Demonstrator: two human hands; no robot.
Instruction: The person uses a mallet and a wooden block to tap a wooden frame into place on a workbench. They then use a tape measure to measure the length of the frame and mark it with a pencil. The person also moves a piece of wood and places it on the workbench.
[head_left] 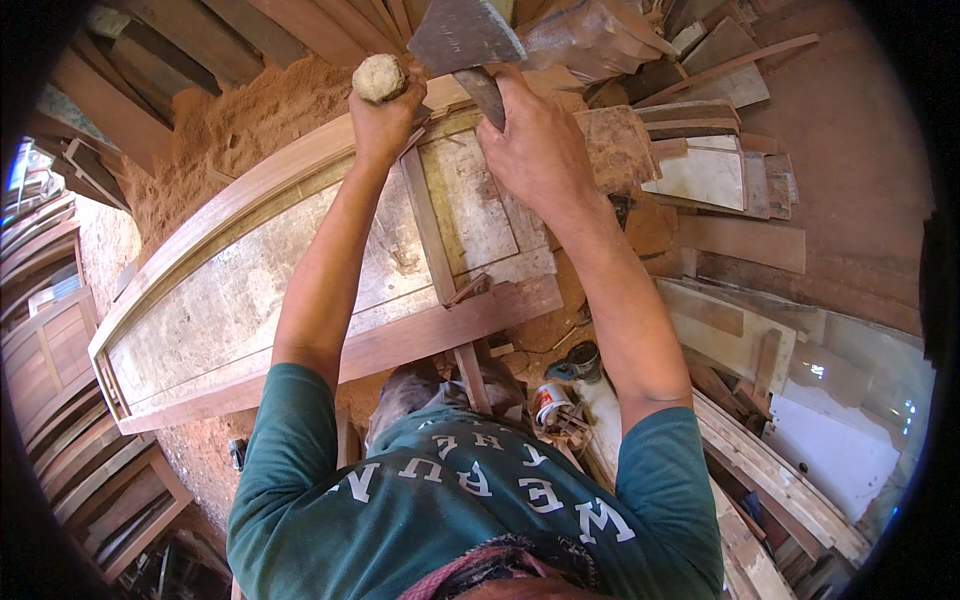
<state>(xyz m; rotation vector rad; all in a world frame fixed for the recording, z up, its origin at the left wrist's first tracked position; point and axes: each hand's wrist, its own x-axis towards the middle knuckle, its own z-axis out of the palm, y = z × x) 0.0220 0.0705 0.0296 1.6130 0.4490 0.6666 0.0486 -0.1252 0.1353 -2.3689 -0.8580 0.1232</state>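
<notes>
My left hand (382,128) is wrapped round a chisel, its pale, battered round handle end (380,78) facing up; most of its blade is hidden behind my fingers. To its right, my right hand (535,140) grips the wooden handle of a hatchet, whose broad grey metal head (465,38) is raised close to the chisel. Both hands are over the far side of a wooden door frame (450,318) lying flat on a worn, pale work surface (260,270). A crosspiece (425,215) runs between the frame's long rails, with wood chips at its near joint.
Sawdust (250,120) is heaped beyond the frame, beside leaning boards (110,95). Stacked frames (60,350) stand at the left. Wood offcuts (705,170) and a white panel (835,440) lie at the right. A tin of sticks (555,405) is near my legs.
</notes>
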